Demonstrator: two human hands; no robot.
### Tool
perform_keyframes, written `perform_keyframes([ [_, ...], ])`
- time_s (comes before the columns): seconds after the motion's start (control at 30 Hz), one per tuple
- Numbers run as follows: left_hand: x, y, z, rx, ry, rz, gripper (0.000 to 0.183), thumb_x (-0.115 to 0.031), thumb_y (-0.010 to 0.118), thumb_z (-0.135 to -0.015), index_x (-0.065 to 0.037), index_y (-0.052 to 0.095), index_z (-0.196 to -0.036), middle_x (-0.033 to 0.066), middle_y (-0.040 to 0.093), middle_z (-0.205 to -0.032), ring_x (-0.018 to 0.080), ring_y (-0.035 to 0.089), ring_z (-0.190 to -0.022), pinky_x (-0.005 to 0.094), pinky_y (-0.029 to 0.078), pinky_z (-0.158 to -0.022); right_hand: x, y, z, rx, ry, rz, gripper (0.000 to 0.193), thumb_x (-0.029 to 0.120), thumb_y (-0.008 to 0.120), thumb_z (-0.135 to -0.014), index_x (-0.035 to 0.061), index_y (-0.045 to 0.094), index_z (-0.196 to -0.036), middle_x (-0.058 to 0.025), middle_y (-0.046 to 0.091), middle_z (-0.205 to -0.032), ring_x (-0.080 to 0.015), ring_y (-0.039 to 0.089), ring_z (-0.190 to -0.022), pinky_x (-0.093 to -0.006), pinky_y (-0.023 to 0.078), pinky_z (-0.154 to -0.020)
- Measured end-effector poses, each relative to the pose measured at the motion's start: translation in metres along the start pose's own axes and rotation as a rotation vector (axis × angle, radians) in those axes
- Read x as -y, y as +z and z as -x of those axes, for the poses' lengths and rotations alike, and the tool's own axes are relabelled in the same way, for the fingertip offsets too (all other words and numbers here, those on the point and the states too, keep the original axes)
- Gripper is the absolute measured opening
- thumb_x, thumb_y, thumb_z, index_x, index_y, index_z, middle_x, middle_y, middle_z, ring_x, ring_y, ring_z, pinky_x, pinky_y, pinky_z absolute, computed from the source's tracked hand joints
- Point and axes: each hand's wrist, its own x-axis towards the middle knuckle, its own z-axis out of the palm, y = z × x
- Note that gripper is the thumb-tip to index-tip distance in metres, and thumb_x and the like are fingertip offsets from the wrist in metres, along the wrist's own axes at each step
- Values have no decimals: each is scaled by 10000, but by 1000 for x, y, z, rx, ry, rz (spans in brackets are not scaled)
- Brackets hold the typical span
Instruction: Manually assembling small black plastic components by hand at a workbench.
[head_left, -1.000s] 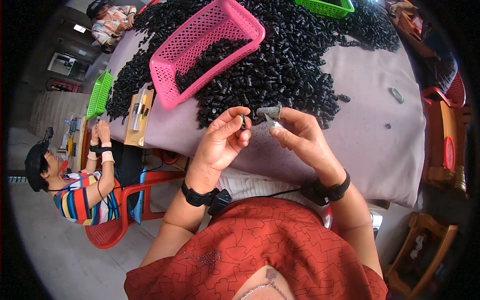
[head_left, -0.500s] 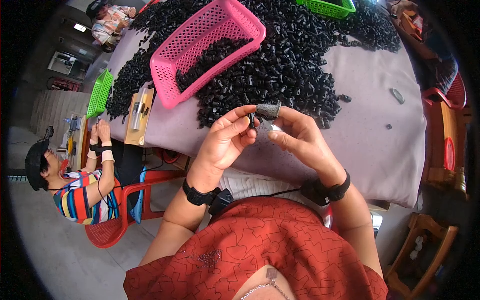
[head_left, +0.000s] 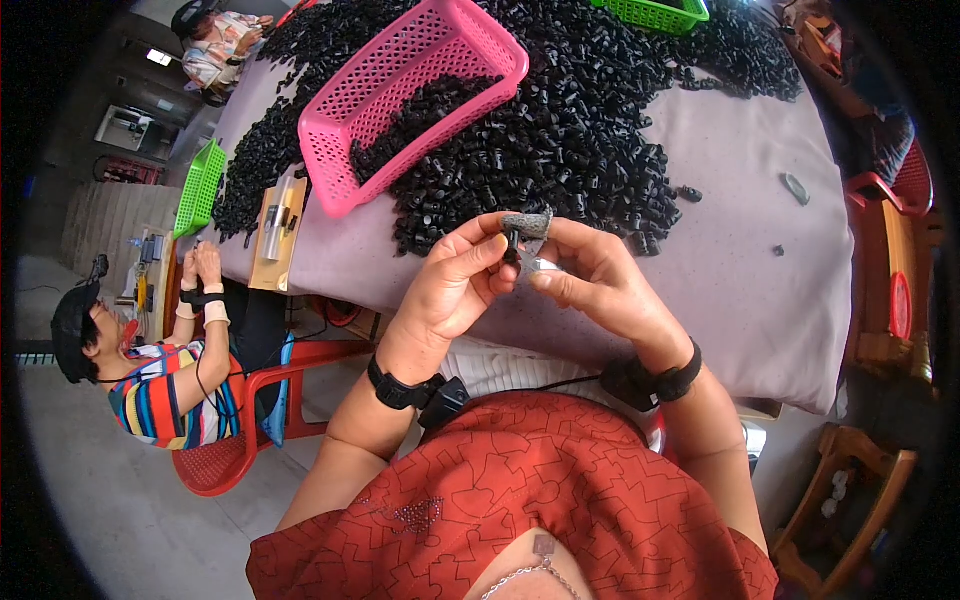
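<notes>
Above the table's near edge, my left hand point(head_left: 455, 280) pinches a small black cylindrical plastic piece point(head_left: 511, 246) between thumb and fingers. My right hand point(head_left: 598, 278) meets it from the other side, fingers closed. A grey speckled sleeve point(head_left: 526, 226) sits at the right index fingertip and lies against the black piece. Under the right thumb shows a small silvery metal piece point(head_left: 543, 266), perhaps a blade; its exact shape is partly hidden by the fingers. Beyond the hands spreads a heap of similar black pieces point(head_left: 580, 170).
A pink perforated basket point(head_left: 330, 165) lies tilted on the heap. Green baskets stand at the left edge point(head_left: 201, 187) and far side point(head_left: 655, 15). A wooden board point(head_left: 270, 250) with a clear tube lies at left. Another person point(head_left: 175, 380) sits on a red chair at left.
My right hand has shifted slightly left, bringing the grey sleeve and metal piece over the black piece. My left hand stays nearly in place, still holding it.
</notes>
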Motion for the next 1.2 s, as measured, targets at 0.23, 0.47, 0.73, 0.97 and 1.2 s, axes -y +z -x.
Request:
perform_keyframes([
  [0.23, 2, -1, 0, 8, -18, 29, 298, -116, 620, -914, -32, 553, -1192, 44, 652, -946, 89, 617, -739, 188, 544, -654, -5, -1, 0, 5, 2, 29, 494, 120, 642, -904, -22, 466, -1343, -6, 614, -1014, -67, 541, -926, -236, 449, -830],
  [0.47, 4, -3, -1, 11, -49, 83, 318, -137, 620, -917, -32, 549, -1209, 44, 651, -953, 84, 618, -734, 184, 551, -646, -3, -1, 0, 8, 19, 22, 495, 123, 640, -907, -27, 464, -1345, -11, 618, -1032, -65, 541, -939, -238, 452, -841],
  [0.73, 6, -3, 1, 28, -41, 71, 314, -146, 616, -921, -34, 553, -1207, 45, 647, -973, 82, 616, -735, 190, 558, -651, -5, -1, 1, -4, -4, 40, 491, 123, 644, -903, -22, 472, -1340, -14, 614, -1028, -67, 536, -935, -239, 452, -832],
  [0.97, 7, -2, 1, 35, -32, 70, 317, -136, 612, -922, -31, 545, -1213, 51, 646, -975, 88, 618, -738, 195, 557, -659, -8, -2, 2, -12, -9, 69, 476, 116, 650, -895, -21, 491, -1322, -3, 597, -971, -68, 528, -907, -239, 454, -818],
  [1.2, 7, -3, 2, 17, -34, 70, 316, -118, 617, -915, -39, 550, -1214, 55, 649, -980, 94, 621, -731, 204, 553, -650, -7, -4, 1, 18, 5, 82, 453, 111, 649, -895, -20, 507, -1305, -6, 609, -1013, -64, 533, -928, -239, 453, -837],
])
